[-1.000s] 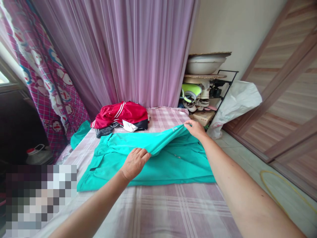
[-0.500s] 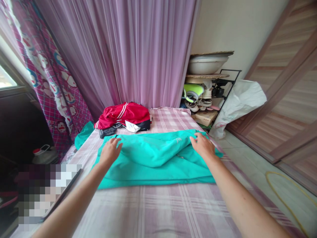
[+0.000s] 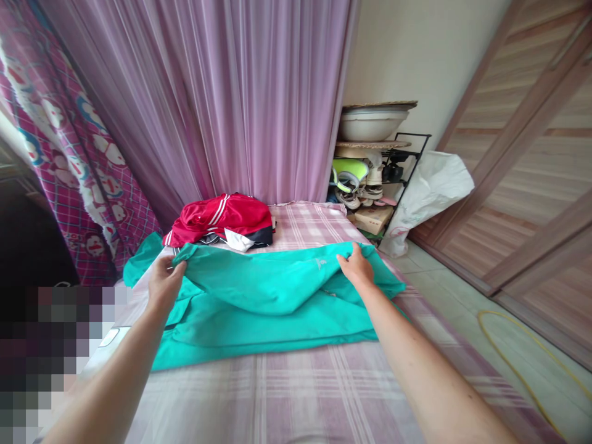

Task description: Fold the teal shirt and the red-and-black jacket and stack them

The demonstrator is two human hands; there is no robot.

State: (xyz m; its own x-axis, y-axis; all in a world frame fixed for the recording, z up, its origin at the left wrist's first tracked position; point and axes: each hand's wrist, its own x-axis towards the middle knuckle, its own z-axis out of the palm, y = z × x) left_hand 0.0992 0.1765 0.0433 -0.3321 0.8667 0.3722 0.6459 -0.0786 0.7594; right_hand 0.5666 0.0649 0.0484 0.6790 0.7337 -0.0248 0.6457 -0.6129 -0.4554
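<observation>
A teal garment (image 3: 272,296) lies spread across a bed with a pink checked sheet (image 3: 296,388). My left hand (image 3: 164,280) pinches the garment's upper left corner and lifts it a little. My right hand (image 3: 355,266) grips the garment's upper right edge, fingers closed on the cloth. Between the two hands the top layer is raised and sags in the middle. The lower layer stays flat on the sheet.
A red and white striped garment (image 3: 222,216) lies heaped at the far end of the bed. Purple curtains (image 3: 222,105) hang behind. A shoe rack (image 3: 370,179) with a basin on top and a white bag (image 3: 425,191) stand to the right, by wooden doors.
My left hand moved from the garment's middle out to its upper left corner and took hold. My right hand shifted slightly and stays on the right edge. The top layer is now stretched between both hands.
</observation>
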